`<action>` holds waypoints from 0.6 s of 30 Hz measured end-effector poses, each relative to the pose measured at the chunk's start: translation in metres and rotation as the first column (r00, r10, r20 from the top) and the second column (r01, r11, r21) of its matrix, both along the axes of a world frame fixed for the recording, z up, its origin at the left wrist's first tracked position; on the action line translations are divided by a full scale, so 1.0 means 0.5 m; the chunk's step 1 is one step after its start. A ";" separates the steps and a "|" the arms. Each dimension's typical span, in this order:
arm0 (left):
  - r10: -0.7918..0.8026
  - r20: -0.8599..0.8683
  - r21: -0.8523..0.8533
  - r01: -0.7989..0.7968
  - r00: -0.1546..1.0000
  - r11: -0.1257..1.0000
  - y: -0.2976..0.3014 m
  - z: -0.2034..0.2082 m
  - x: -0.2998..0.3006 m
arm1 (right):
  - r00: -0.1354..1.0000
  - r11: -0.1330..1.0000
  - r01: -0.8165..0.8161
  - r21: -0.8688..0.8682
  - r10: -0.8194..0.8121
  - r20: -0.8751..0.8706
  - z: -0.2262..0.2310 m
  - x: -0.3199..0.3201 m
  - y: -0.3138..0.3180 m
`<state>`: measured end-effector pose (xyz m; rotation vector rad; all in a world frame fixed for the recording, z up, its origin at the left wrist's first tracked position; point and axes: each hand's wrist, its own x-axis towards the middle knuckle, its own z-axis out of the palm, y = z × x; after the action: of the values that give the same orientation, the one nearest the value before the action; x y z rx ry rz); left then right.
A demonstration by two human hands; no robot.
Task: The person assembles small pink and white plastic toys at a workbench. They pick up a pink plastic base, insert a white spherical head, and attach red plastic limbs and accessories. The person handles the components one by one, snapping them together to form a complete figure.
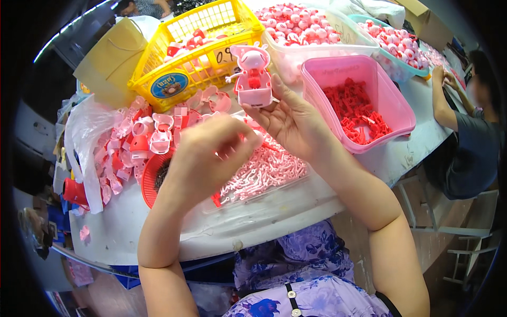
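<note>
My right hand [296,119] holds up a pink pig-shaped toy body [255,94] with a small arm piece at its side and a red part inside its open front. The fingers grip its lower right side. My left hand [211,153], blurred by motion, is curled just left of the toy, with fingertips drawn together; whether a small piece is between them is hidden. Below both hands, a shallow clear tray [288,186] holds many small pink arm-like pieces [264,171]. Left of it stands a red basket [148,182] with dark small parts, partly covered by my left arm.
A pile of pink and red toy shells [138,142] lies at left beside a plastic bag [87,142]. Behind are a yellow basket [185,68], a clear tub [322,57] and a teal basin [406,74]. A pink bin [393,113] holds red parts. Another person [470,132] sits at right.
</note>
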<state>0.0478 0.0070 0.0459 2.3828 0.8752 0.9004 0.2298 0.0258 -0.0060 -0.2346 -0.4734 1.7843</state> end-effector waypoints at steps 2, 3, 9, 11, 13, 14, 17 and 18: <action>-0.199 -0.269 -0.087 0.182 0.942 0.979 -0.004 -0.015 0.000 | 0.999 0.999 0.042 -0.013 -0.042 -0.003 0.005 -0.006 -0.004; -0.200 -0.311 -0.061 0.191 0.929 0.980 -0.006 -0.025 0.004 | 0.999 0.999 0.042 -0.010 -0.042 -0.002 0.007 -0.007 -0.004; -0.230 -0.401 -0.138 0.190 0.887 0.972 -0.008 -0.085 0.026 | 0.999 1.000 -0.004 0.031 0.003 0.043 -0.009 -0.006 0.001; -0.264 -0.412 -0.173 0.209 0.872 0.962 0.001 -0.089 0.023 | 0.999 0.999 -0.016 0.046 0.014 0.051 -0.011 -0.005 0.001; -0.279 -0.409 -0.190 0.218 0.869 0.957 0.004 -0.092 0.020 | 0.998 0.998 -0.032 0.056 0.029 0.049 -0.012 -0.007 -0.001; -0.277 -0.401 -0.187 0.218 0.873 0.958 0.004 -0.093 0.020 | 0.998 0.999 -0.023 0.043 0.020 0.056 -0.009 -0.010 -0.004; -0.271 -0.391 -0.169 0.221 0.880 0.961 0.004 -0.087 0.019 | 0.997 1.000 -0.004 0.019 0.003 0.075 -0.001 -0.015 -0.008; -0.267 -0.390 -0.159 0.221 0.881 0.962 0.005 -0.079 0.019 | 0.997 1.000 -0.006 0.023 0.004 0.075 -0.002 -0.014 -0.007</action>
<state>0.0575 0.0092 0.0064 2.5508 0.7187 0.2472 0.2227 0.0223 -0.0070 -0.2856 -0.5479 1.7786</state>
